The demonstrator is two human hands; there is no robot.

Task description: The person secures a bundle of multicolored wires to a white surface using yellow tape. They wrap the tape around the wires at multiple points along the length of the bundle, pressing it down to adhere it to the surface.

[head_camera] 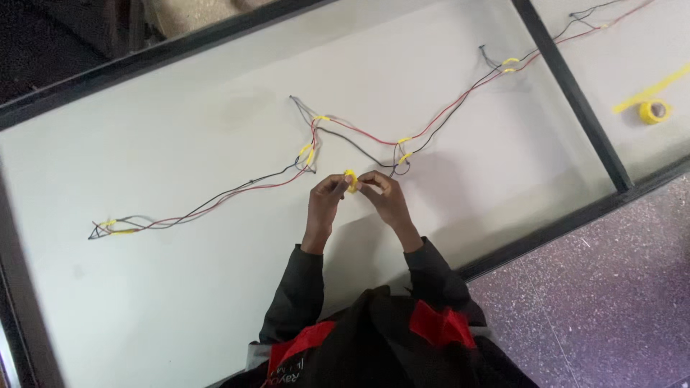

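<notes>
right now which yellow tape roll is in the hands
The small yellow roll pinched between left hand and right hand; the other roll lies far right.

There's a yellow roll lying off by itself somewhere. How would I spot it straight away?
Start at the dark bar dividing the white table at upper right. Just beyond it lies the yellow tape roll, beside a loose yellow strip. Unlike the small yellow wraps on the wires, it is a thick ring touching no wire.

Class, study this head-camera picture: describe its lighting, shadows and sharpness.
Head view: soft, even light on the white table, no harsh glare; a faint shadow lies under the hands and sleeves; edges look slightly soft, the yellow tape roll and wires lacking fine detail.
</notes>
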